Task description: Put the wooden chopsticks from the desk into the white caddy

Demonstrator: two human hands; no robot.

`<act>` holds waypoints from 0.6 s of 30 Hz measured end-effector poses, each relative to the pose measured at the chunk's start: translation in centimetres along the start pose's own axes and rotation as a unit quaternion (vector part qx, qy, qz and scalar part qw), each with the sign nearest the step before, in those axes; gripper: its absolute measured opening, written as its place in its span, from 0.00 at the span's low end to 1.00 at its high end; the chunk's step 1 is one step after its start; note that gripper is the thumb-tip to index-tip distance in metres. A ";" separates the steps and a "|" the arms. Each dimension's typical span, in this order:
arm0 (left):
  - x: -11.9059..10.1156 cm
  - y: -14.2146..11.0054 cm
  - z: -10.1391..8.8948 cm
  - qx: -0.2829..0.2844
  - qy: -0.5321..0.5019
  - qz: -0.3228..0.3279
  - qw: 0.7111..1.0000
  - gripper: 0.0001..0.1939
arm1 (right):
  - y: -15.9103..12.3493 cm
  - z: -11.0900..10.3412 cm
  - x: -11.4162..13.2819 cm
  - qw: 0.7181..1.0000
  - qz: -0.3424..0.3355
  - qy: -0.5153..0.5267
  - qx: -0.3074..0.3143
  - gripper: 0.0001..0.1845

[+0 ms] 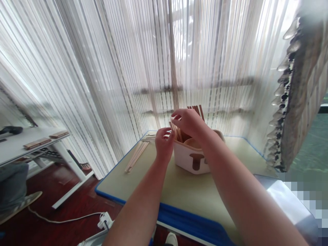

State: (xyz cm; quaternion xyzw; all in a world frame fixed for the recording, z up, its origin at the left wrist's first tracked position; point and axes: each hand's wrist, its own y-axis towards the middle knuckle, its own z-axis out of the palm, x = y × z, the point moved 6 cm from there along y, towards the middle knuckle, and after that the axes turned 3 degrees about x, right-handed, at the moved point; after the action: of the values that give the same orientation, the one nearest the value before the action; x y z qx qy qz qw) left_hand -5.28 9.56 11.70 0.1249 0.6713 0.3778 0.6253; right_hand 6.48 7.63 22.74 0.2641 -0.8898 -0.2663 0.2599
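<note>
A white plastic box (189,158) with brown marks stands on a pale green table (179,188) with a blue edge. Several wooden sticks (198,110) stand up out of the box. My right hand (186,121) hovers over the box's left rim, fingers pinched on the tops of some sticks (175,131). My left hand (164,140) is just left of the box, fingers curled close against those same sticks. More wooden sticks (137,155) lie flat on the table to the left.
Sheer striped curtains (128,68) hang behind the table. A white desk (30,140) with wooden blocks stands at left, a person's legs beneath it. A white cable and plug (104,220) lie on the dark red floor. A patterned fringed cloth (299,89) hangs at right.
</note>
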 end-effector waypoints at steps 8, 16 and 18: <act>-0.6 0.1 -0.4 -0.011 -0.007 0.009 1.000 0.13 | -0.2 -0.4 0.4 1.000 -0.006 -0.017 0.025 0.14; 1.2 -0.3 -1.9 -0.111 0.140 -0.025 0.984 0.13 | -0.4 -1.5 1.8 0.999 -0.024 0.010 0.019 0.12; 1.4 -0.4 -3.0 -0.112 0.227 -0.045 0.966 0.12 | -0.3 -1.4 1.9 0.999 -0.029 0.012 0.014 0.12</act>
State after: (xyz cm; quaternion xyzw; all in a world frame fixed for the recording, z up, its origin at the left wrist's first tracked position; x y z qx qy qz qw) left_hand -8.18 9.16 10.20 -0.0654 0.7541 0.4402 0.4831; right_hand 6.01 5.78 24.22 0.2963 -0.8824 -0.2579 0.2589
